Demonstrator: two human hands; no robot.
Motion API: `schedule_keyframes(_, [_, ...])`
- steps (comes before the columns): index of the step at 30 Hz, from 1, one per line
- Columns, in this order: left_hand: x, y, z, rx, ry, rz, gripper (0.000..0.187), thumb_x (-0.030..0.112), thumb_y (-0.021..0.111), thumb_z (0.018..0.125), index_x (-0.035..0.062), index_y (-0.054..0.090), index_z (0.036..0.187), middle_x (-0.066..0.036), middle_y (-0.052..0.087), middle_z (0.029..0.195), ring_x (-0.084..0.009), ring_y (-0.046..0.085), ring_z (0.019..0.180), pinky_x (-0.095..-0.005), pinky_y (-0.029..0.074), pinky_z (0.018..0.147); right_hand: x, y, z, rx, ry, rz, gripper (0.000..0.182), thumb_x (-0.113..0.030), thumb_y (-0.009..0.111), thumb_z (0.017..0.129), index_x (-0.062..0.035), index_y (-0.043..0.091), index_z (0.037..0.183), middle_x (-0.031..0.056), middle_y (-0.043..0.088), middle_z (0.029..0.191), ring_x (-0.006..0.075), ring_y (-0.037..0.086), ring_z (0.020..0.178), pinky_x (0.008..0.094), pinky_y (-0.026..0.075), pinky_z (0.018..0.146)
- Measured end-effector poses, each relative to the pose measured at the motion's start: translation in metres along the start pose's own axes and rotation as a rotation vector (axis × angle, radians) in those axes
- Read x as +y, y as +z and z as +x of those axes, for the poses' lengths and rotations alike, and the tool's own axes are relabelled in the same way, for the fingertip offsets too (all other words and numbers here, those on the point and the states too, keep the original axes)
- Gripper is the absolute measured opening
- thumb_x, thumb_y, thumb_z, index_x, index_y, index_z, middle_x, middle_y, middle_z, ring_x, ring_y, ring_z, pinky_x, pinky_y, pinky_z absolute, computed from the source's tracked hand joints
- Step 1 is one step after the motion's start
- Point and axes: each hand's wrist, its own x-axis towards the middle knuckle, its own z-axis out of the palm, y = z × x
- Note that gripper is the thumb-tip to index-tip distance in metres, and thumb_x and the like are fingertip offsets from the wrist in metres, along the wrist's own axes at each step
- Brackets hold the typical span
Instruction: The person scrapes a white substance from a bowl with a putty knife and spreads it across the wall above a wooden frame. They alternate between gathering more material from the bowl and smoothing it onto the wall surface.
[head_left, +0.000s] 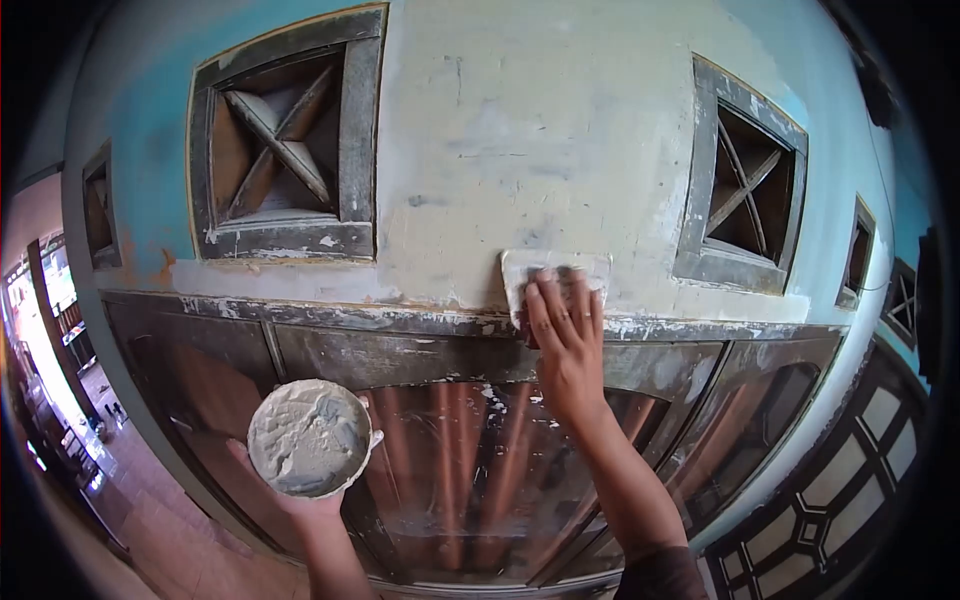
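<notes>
My left hand (pixel 312 502) carries a round tub of filler paste (pixel 308 438) from below, its fingers wrapped around the sides. The paste is pale grey, with a scooped hollow on the right. My right hand (pixel 568 345) presses a putty scraper (pixel 556 265) with a wide, paste-smeared blade against the wall (pixel 520 180), just above the wooden ledge. The fingers lie along the blade's face; its grip is mostly hidden behind them. The wall is cream coloured there, with grey patches and scratches.
Two square vents with crossed slats, the left vent (pixel 290 140) and the right vent (pixel 745 180), flank the plastered area. Below runs a paint-spotted wooden ledge (pixel 420 322) over a glazed window (pixel 450 460). A patterned door (pixel 830 500) stands at lower right, and tiled floor (pixel 165 500) shows at left.
</notes>
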Motion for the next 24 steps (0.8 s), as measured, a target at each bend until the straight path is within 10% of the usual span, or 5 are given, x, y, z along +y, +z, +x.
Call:
schedule_keyframes(9, [-0.010, 0.002, -0.003, -0.009, -0.023, -0.038, 0.090, 0.081, 0.036, 0.092, 0.0108, 0.049, 0.148, -0.023, 0.049, 0.149, -0.0526, 0.047, 0.132, -0.0800, 0.040, 0.097, 0.000, -0.020, -0.055, 0.046, -0.146, 0.090, 0.054, -0.004, 0.057, 0.090, -0.0053, 0.055, 0.144, 0.0154, 0.052, 0.151, 0.0417, 0.043, 0.143, 0.0540, 0.033, 0.117])
schedule_keyframes(14, [-0.031, 0.012, -0.003, 0.207, -0.021, -0.180, 0.091, 0.080, 0.036, 0.093, 0.0081, 0.048, 0.148, -0.022, 0.047, 0.150, -0.0505, 0.048, 0.131, -0.0738, 0.042, 0.101, 0.029, -0.023, -0.008, 0.047, 0.007, -0.044, 0.062, 0.002, 0.054, 0.087, -0.0033, 0.049, 0.149, 0.0156, 0.041, 0.159, 0.0424, 0.030, 0.151, 0.0586, 0.024, 0.120])
schedule_keyframes(17, [-0.033, 0.026, 0.000, -0.149, -0.076, -0.090, 0.089, 0.079, 0.037, 0.094, 0.0074, 0.051, 0.145, -0.020, 0.050, 0.148, -0.0449, 0.051, 0.130, -0.0695, 0.041, 0.105, 0.036, 0.003, -0.034, -0.041, -0.054, -0.053, 0.066, 0.002, 0.051, 0.087, -0.0055, 0.045, 0.152, 0.0141, 0.037, 0.162, 0.0411, 0.028, 0.152, 0.0587, 0.024, 0.121])
schedule_keyframes(24, [-0.036, 0.018, 0.001, -0.168, -0.104, -0.075, 0.089, 0.079, 0.037, 0.094, 0.0069, 0.050, 0.146, -0.023, 0.052, 0.145, -0.0487, 0.051, 0.129, -0.0695, 0.041, 0.106, 0.025, -0.036, -0.068, 0.107, -0.084, 0.092, 0.049, -0.005, 0.064, 0.091, -0.0033, 0.059, 0.139, 0.0164, 0.054, 0.149, 0.0431, 0.045, 0.142, 0.0576, 0.030, 0.117])
